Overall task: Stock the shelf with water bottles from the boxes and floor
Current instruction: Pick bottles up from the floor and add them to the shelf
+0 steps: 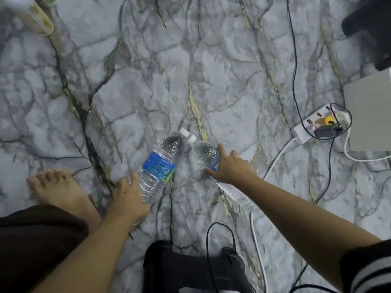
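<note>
Two water bottles are in the lower middle of the frame, over the marble floor (148, 81). Both long axes run from their bases near the person up toward the centre, and the white caps almost meet. The left hand (127, 197) has its grip wrapped around the base end of the blue-labelled bottle (160, 163), so the body and cap point up and right from the grip. The right hand (229, 166) grips the second bottle (204, 154) at its middle, thumb on one side and fingers over the other. Its cap points up and left. Each hand is the nearer one to its own bottle.

The right forearm covers part of the second bottle's base end, and blur hides whether either bottle rests on the floor. Neither shelf nor boxes are in view. A power strip (304, 132) lies at right.
</note>
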`<state>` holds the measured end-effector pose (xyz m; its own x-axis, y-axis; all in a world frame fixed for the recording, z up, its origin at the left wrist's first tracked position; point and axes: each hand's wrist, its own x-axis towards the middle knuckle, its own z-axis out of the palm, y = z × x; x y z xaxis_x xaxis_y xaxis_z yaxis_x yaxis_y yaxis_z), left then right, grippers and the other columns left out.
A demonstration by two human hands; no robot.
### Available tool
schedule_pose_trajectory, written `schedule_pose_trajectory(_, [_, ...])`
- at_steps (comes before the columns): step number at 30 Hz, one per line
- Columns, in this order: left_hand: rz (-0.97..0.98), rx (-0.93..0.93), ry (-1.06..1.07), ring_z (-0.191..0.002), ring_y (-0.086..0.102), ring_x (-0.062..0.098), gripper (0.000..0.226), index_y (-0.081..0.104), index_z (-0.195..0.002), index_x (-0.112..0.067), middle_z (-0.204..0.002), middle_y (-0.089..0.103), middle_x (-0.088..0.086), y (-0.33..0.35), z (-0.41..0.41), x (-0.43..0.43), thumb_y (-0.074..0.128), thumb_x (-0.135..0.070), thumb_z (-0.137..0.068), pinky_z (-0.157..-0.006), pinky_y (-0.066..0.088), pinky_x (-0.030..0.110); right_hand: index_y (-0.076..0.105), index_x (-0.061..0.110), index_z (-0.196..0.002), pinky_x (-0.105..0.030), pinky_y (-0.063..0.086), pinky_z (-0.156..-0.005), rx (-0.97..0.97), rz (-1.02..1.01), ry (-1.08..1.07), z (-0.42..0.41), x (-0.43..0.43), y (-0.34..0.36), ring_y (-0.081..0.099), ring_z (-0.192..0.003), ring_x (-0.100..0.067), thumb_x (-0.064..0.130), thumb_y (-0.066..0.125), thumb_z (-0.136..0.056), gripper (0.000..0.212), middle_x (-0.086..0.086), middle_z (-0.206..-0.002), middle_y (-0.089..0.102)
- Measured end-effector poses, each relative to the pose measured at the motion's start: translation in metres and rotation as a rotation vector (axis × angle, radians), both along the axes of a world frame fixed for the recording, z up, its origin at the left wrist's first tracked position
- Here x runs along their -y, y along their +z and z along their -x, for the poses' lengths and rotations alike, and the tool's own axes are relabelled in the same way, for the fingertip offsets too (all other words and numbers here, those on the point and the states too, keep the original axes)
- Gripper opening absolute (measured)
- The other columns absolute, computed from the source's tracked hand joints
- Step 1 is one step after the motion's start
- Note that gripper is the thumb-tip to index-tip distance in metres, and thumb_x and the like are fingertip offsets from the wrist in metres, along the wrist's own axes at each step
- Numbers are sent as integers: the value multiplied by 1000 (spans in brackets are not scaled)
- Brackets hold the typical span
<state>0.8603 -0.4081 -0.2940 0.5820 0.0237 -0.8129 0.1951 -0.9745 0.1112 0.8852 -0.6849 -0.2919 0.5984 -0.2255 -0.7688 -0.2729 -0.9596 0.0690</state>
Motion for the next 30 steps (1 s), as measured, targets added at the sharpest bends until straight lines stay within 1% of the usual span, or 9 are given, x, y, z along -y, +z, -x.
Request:
schedule_pose_trajectory(2, [51,-16,104,-138,30,37,104,0,-154,-11,-152,22,17,-5,-1,3,67,-48,-83,-110,34,46,-10,27,-154,-52,44,-99,-34,-47,-70,11,-5,-10,50,-119,-41,77,62,-72,121,-21,-137,40])
schedule_pose_trajectory(3, [66,-12,133,-138,30,38,103,1,-153,-9,-152,24,20,-7,-2,4,67,-48,-84,-109,35,47,-11,28,-154,-51,44,-98,-10,-45,-76,15,-7,-13,48,-119,-40,72,67,-72,122,-21,-134,41])
schedule_pose_trajectory(7, [32,46,86,-126,44,42,91,18,-146,-4,-136,42,25,-10,-6,9,70,-44,-83,-99,43,47,4,27,-150,-45,47,-88,84,-44,-50,13,-6,-14,50,-114,-36,54,75,-76,107,-18,-124,50])
schedule_pose_trajectory(10, [-33,147,78,-119,50,41,83,27,-140,-3,-130,47,22,-3,-5,17,71,-44,-83,-91,46,47,15,24,-144,-41,48,-79,68,-71,-12,3,-9,-12,58,-103,-34,56,77,-73,99,-15,-116,58])
schedule_pose_trajectory(13, [-143,219,55,-118,50,36,86,23,-143,-2,-129,44,17,5,-11,23,65,-51,-85,-83,51,45,20,21,-142,-40,51,-81,39,-134,-78,-10,-22,-13,61,-104,-32,58,76,-73,96,-9,-115,62])
schedule_pose_trajectory(18, [-175,200,206,-124,43,40,106,13,-150,-1,-143,32,21,5,-26,22,72,-52,-79,-91,47,47,24,16,-142,-42,50,-96,84,-375,-493,-15,-58,-26,56,-116,-29,47,85,-66,103,-9,-127,55])
schedule_pose_trajectory(22, [-5,160,332,-129,38,40,97,34,-143,-8,-141,36,20,-10,-32,13,76,-58,-70,-100,40,47,20,15,-141,-34,45,-97,177,-492,-899,3,-79,-26,56,-108,-25,36,84,-73,95,-9,-125,52])
schedule_pose_trajectory(26, [144,124,402,-128,38,34,83,42,-127,-10,-133,43,16,-13,-37,26,76,-59,-69,-101,37,41,25,11,-146,-42,33,-111,399,-303,-899,32,-102,-33,39,-131,-32,48,75,-76,94,-16,-141,37])
schedule_pose_trajectory(30, [231,30,511,-119,51,34,79,31,-127,-11,-135,49,14,-14,-31,36,75,-52,-76,-84,38,35,7,12,-154,-47,36,-108,329,-178,-916,33,-119,-38,40,-130,-38,53,73,-74,112,-18,-142,34])
